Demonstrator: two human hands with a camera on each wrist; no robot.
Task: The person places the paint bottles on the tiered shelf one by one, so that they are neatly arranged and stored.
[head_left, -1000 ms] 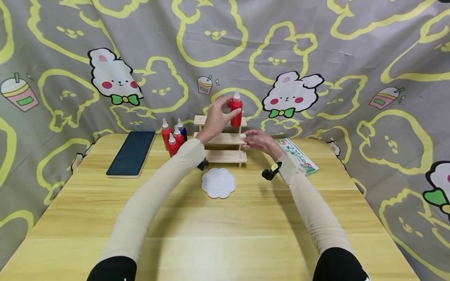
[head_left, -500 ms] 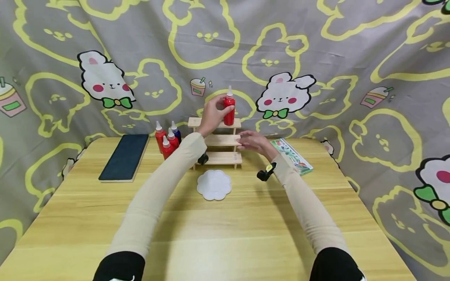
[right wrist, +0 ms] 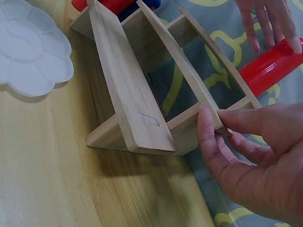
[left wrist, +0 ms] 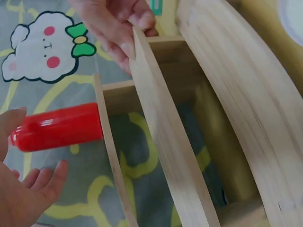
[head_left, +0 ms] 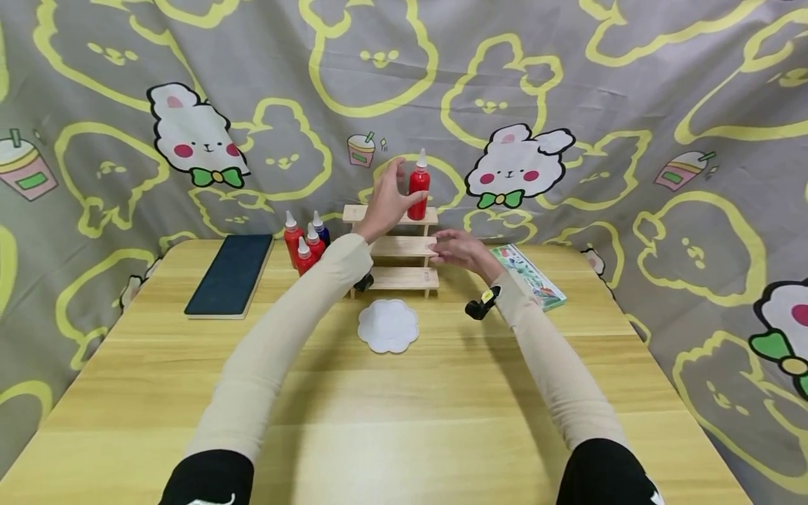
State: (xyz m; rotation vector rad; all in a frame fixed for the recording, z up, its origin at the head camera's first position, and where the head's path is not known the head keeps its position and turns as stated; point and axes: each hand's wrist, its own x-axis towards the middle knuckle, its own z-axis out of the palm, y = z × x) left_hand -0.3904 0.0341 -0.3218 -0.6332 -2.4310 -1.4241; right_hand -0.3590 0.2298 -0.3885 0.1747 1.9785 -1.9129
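A red squeeze bottle [head_left: 418, 194] with a white pointed cap stands upright near the right end of the top tier of a three-step wooden rack [head_left: 404, 246]. My left hand [head_left: 385, 203] is beside it, thumb near the bottle and the other fingers spread away. In the left wrist view, a gap shows between those fingers and the bottle [left wrist: 66, 126]. My right hand [head_left: 463, 250] is at the rack's right side. Its thumb and fingers pinch the end of the middle board, as the right wrist view shows the hand [right wrist: 260, 158] clearly.
Left of the rack stand several more bottles, red ones [head_left: 293, 238] and a dark blue one [head_left: 320, 229]. A dark-covered book [head_left: 230, 275] lies farther left. In front is a white flower-shaped palette [head_left: 388, 326]. A flat illustrated box [head_left: 532, 275] lies to the right; a patterned curtain hangs behind.
My left fingers have loosened from around the red bottle and spread apart, leaving it standing on the top tier. The right hand stays on the middle board. The head view shifted slightly.
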